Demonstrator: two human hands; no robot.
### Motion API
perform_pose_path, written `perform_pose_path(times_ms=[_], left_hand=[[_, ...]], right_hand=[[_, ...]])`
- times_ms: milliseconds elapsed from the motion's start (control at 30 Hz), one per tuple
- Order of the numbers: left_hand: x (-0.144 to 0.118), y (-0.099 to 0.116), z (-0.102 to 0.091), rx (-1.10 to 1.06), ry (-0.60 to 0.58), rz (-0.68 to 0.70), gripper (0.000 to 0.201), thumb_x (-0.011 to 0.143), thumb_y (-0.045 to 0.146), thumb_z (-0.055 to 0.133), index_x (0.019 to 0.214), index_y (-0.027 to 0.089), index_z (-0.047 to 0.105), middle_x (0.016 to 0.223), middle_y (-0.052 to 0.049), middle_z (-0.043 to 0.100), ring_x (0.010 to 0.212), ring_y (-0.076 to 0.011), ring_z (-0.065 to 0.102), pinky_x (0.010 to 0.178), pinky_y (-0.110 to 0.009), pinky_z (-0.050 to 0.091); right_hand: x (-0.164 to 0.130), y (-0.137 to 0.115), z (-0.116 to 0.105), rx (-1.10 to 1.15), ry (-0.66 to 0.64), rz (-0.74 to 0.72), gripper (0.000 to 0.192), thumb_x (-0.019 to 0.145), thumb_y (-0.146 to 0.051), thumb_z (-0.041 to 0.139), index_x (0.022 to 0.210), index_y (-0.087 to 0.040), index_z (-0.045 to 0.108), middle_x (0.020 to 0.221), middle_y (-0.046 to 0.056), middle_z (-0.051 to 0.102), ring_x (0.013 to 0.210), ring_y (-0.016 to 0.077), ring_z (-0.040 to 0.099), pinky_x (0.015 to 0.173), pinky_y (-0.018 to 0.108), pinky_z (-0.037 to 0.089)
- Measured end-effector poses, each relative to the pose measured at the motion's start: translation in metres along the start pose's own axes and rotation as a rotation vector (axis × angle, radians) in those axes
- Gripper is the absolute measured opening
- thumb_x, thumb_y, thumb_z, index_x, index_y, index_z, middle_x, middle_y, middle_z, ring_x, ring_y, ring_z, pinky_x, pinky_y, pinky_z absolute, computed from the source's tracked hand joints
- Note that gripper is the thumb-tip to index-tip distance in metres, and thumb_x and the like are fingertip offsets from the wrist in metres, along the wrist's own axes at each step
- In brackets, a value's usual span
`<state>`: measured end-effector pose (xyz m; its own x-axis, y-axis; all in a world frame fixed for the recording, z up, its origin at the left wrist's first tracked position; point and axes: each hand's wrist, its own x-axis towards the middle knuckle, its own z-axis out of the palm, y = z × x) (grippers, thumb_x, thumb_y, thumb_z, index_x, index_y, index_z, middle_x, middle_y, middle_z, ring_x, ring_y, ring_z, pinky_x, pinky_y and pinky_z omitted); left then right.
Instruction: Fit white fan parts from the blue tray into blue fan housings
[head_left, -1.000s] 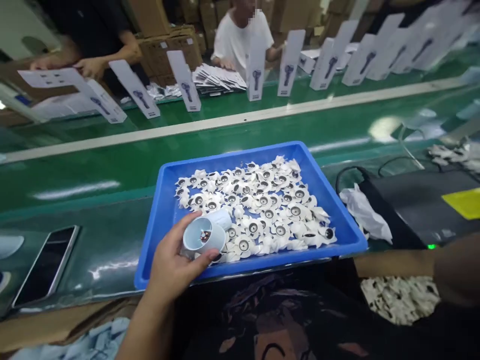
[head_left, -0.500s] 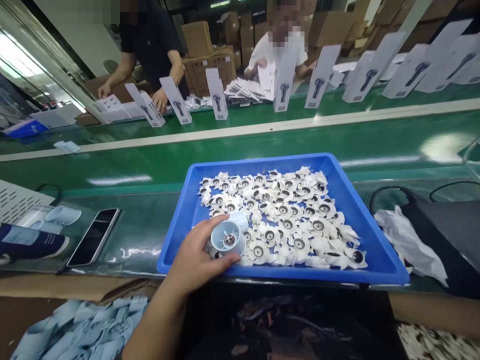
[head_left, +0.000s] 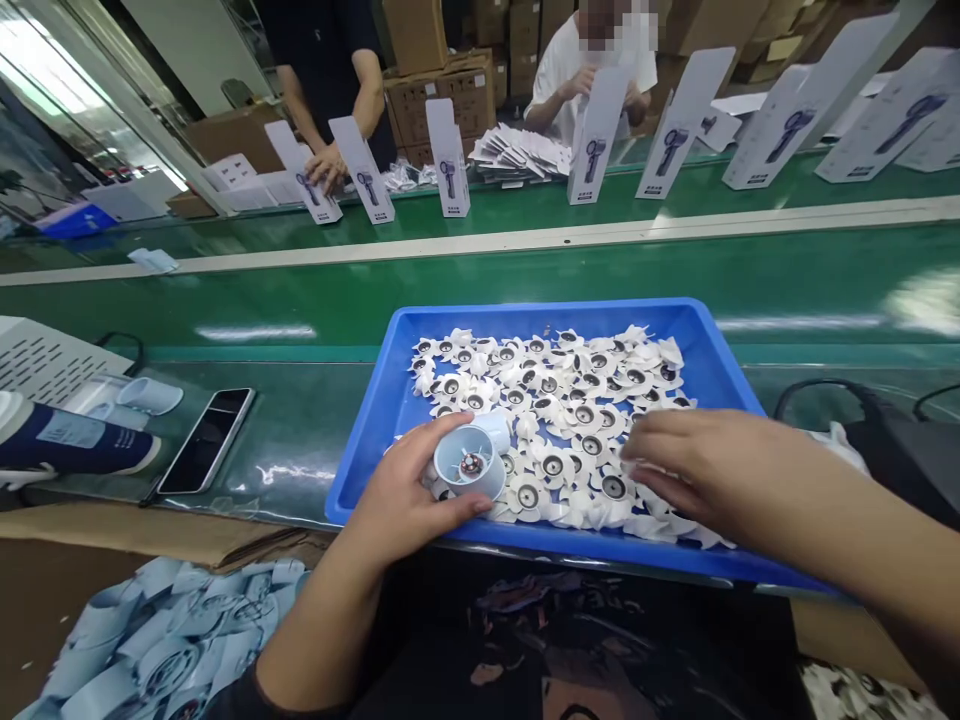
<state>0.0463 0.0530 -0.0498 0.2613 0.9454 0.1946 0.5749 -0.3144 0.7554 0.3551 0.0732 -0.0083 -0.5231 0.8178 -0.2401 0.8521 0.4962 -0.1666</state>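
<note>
My left hand (head_left: 412,490) is closed around a light-blue fan housing (head_left: 450,452), a round shell with a short side tube. The housing's open end faces up, and a small reddish motor core (head_left: 471,464) with pins shows inside. My right hand (head_left: 697,460) is over the right part of a blue tray (head_left: 352,455). Its fingers are bent and close together among white fan impellers (head_left: 551,465) with dark round hubs. Something whitish shows at the fingertips, but I cannot make out what they hold.
A phone (head_left: 208,440), a dark blue bottle (head_left: 82,440) and loose light-blue shells (head_left: 150,395) lie left of the tray. More housings (head_left: 165,650) fill a box below. Across the green conveyor (head_left: 315,290), white cartons (head_left: 450,170) stand before two people.
My right hand has come in from the right and reached over the tray. My left hand keeps hold of the fan housing. The view has shifted slightly.
</note>
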Motion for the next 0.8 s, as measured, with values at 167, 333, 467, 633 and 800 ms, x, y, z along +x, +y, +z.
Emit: perform_pose_path(times_ms=[167,333,467,633,800], left_hand=[[-0.001,0.000,0.000,0.005,-0.001,-0.006,0.068,0.071,0.055,0.077,0.128,0.023,0.059,0.126,-0.013,0.064,0.115,-0.0311,0.060,0.101,-0.051,0.047],[-0.001,0.001,0.002,-0.007,0.041,-0.023,0.066,0.070,0.051,0.079,0.127,0.023,0.058,0.122,-0.011,0.065,0.111,-0.0304,0.061,0.099,-0.050,0.047],[0.000,0.005,0.005,0.076,0.180,0.052,0.060,0.069,0.046,0.082,0.120,0.023,0.060,0.115,-0.009,0.066,0.107,-0.0283,0.061,0.095,-0.046,0.048],[-0.006,0.021,0.009,0.261,0.220,0.225,0.053,0.072,0.047,0.081,0.115,0.023,0.060,0.109,-0.007,0.067,0.100,-0.0265,0.061,0.091,-0.043,0.046],[-0.008,0.040,0.013,0.265,0.149,0.315,0.055,0.070,0.048,0.083,0.113,0.022,0.060,0.113,-0.004,0.069,0.099,-0.0238,0.062,0.086,-0.039,0.042]], right_hand=[[0.015,-0.008,0.015,-0.194,-0.336,0.148,0.032,0.086,0.000,0.046,0.091,-0.019,0.071,0.096,0.010,0.063,0.085,0.0286,0.066,0.073,0.041,0.053],[0.023,-0.023,0.004,-0.278,-0.433,0.156,0.039,0.082,0.006,0.045,0.103,-0.015,0.072,0.103,0.013,0.065,0.100,0.0332,0.064,0.084,0.045,0.053],[0.033,-0.032,-0.008,-0.310,-0.502,0.211,0.035,0.081,0.004,0.051,0.107,-0.010,0.071,0.106,0.016,0.065,0.104,0.0368,0.062,0.086,0.049,0.053],[0.040,-0.035,-0.007,-0.292,-0.477,0.236,0.035,0.077,0.006,0.050,0.101,-0.008,0.072,0.102,0.017,0.066,0.101,0.0363,0.063,0.082,0.046,0.052],[0.022,-0.023,-0.011,-0.200,-0.245,0.246,0.017,0.083,-0.015,0.054,0.096,-0.015,0.064,0.093,0.011,0.065,0.086,0.0305,0.064,0.072,0.042,0.051]])
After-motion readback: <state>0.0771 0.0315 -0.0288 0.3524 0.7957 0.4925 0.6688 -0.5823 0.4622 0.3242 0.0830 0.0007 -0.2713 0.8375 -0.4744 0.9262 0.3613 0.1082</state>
